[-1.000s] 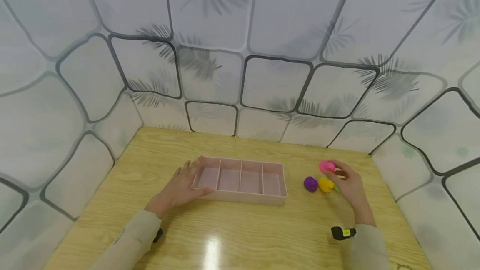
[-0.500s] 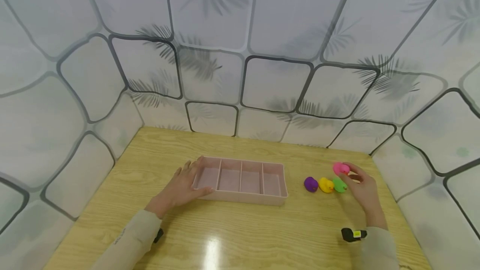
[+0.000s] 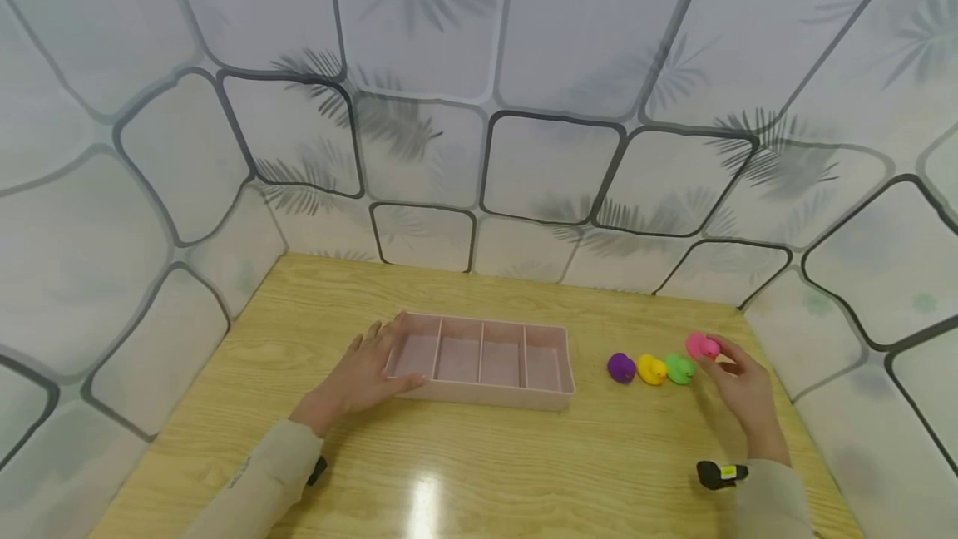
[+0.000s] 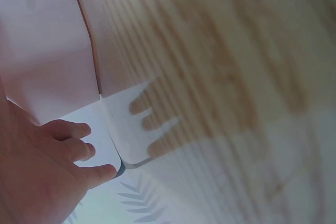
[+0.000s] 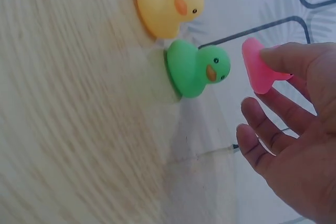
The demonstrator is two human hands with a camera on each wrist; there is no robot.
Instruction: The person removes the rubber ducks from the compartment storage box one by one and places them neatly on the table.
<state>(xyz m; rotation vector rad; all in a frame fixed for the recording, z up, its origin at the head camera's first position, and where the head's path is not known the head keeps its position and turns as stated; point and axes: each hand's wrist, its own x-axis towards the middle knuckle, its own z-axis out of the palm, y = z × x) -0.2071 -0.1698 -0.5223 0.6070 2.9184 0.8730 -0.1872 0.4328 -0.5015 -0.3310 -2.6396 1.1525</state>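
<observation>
While pinched in right hand (image 3: 741,389) fingertips, pink duck (image 3: 702,346) hangs above table (image 3: 479,472), just right of green duck (image 3: 679,369), yellow duck (image 3: 651,369), purple duck (image 3: 620,367) in row. Left hand (image 3: 359,374), fingers straight, rests on pink divided tray (image 3: 482,360) left end.

Bare tabletop (image 3: 599,306) between pink tray (image 3: 557,395) and ducks (image 3: 651,369).

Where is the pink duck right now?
In the head view the pink duck is pinched in the right hand, just right of the green duck.
</observation>
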